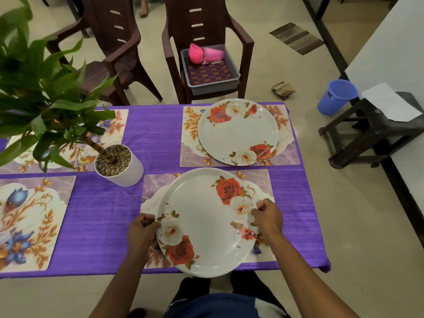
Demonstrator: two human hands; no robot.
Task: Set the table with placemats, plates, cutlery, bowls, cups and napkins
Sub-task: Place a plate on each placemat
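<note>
Plate-laying is the step in hand. The left hand [142, 228] and right hand [267, 214] each pinch an opposite rim of the near plate [204, 221], both grips clamped on it, holding it over the near mat [263, 180] just right of the plant pot [119, 166]. A far plate [238, 131] already rests on its mat beyond. Next, I judge, the plate needs lowering flat and centred, then releasing. Two mats [29, 221] left of the pot seem bare; pink bowls [195, 52] wait in the tray [211, 84] on a chair.
</note>
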